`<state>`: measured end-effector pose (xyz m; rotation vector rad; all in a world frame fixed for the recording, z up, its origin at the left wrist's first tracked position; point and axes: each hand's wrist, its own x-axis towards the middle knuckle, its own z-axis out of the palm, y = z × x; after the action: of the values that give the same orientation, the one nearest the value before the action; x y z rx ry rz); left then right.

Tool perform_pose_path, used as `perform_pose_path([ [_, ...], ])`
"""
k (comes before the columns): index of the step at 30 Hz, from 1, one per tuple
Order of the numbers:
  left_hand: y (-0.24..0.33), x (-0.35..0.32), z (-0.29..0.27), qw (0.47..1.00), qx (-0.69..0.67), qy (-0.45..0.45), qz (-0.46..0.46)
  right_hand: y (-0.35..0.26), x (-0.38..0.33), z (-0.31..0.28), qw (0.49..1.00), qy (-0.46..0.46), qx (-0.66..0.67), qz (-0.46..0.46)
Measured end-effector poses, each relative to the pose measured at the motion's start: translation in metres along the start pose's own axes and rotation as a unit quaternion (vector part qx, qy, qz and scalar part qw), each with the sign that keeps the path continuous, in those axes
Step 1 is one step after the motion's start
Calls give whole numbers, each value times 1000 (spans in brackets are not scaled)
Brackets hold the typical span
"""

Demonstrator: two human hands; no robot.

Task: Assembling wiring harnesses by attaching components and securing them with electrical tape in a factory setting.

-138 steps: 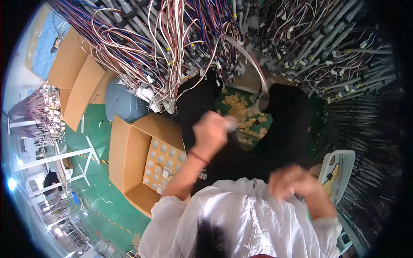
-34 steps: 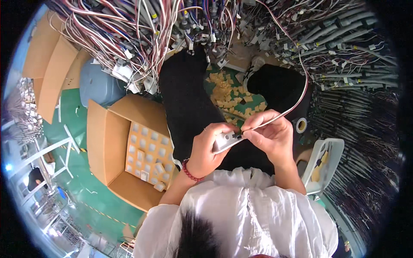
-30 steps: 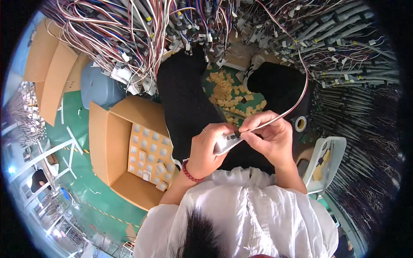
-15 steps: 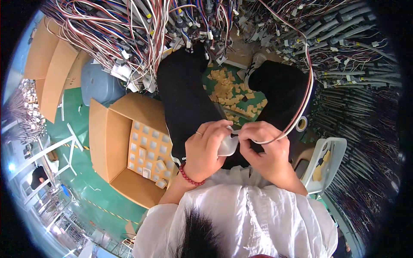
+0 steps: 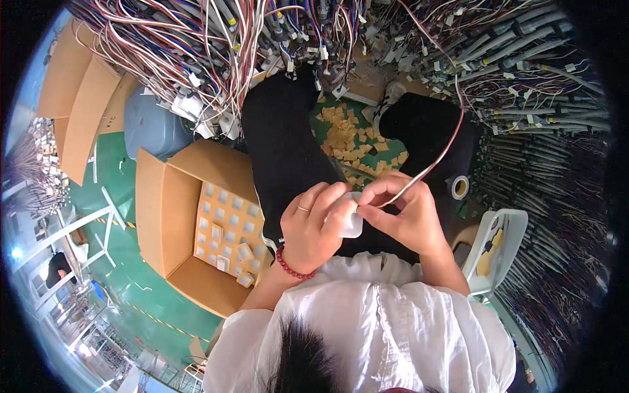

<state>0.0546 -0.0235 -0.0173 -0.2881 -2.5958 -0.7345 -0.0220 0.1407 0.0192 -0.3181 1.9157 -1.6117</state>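
My left hand [image 5: 313,224] and my right hand [image 5: 401,214] meet over my lap, above black trousers. The left hand grips a small white plastic connector [image 5: 351,223]. The right hand pinches the end of a thin cable [image 5: 432,167] against that connector; the cable arcs up and right into the wire mass. A ring sits on a left finger and a red bead bracelet [image 5: 290,264] circles the left wrist.
An open cardboard box [image 5: 171,208] with rows of small white parts stands on the green floor at my left. Dense coloured wire bundles [image 5: 196,46] hang ahead. Yellow paper scraps [image 5: 350,134] litter the floor between my legs. A tape roll [image 5: 460,187] and white tray [image 5: 501,242] sit right.
Both hands, apart 4.6 s ago, have come together. Over the last second they drew closer to my body, and the cable's loop swung slightly.
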Motion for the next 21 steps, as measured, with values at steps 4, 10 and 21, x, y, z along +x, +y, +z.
perform_pose_path([
  [4,-1,0,2,996,-46,-49,-60,4,4,1,996,10,55,66],
  [10,-6,-3,2,964,-181,-129,-148,28,3,-14,989,-99,113,-8],
  [21,-15,-6,2,779,-541,-147,-283,26,15,-22,994,34,48,96],
])
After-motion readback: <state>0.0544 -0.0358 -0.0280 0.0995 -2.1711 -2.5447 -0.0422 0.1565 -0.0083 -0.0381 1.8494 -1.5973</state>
